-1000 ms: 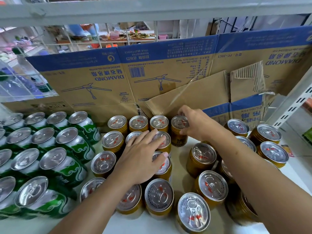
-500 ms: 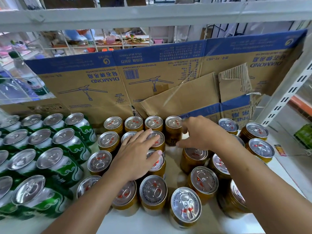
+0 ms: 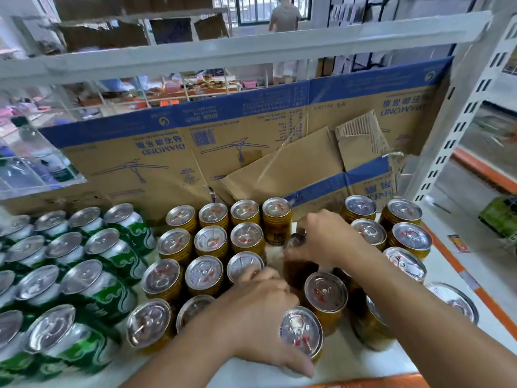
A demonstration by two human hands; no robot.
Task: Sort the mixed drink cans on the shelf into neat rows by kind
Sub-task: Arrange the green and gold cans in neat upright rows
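Right hand [image 3: 327, 242]: fingers clamped from above on the rim of a gold can [image 3: 298, 271], just off centre toward 3 o'clock. That can is dark and blurred, so can't tell if its base sits on the shelf [image 3: 349, 359]. Left hand [image 3: 260, 312] is at 6 o'clock with fingers curled, knuckles over the near-right corner of the gold block and thumb lying out along the shelf below a front can [image 3: 300, 331]. Can't tell whether it actually grips anything. Gold block [image 3: 211, 239] runs from centre to 7 o'clock in tidy rows. Lids are silver with red marks by the tabs, side print not legible. The back-row end can, at 12 o'clock of the held one, shows a dark label patch that is unreadable. Loose cans [image 3: 411, 236], also gold, sit at 3 to 4 o'clock of the right hand, unaligned, some hidden under the forearm. Green cans [image 3: 112, 247] are at 9 o'clock in packed rows with a white swirl pattern, brand text too blurred to read. Flattened cardboard [image 3: 251, 141] stands as a back wall at 12 o'clock. It has a blue band, "DIAMOND" printed upside down with Chinese characters beside it, a ceiling-fan line drawing and a barcode. A torn flap leans at 1 o'clock. White slotted post [image 3: 458, 113] at 2 o'clock.
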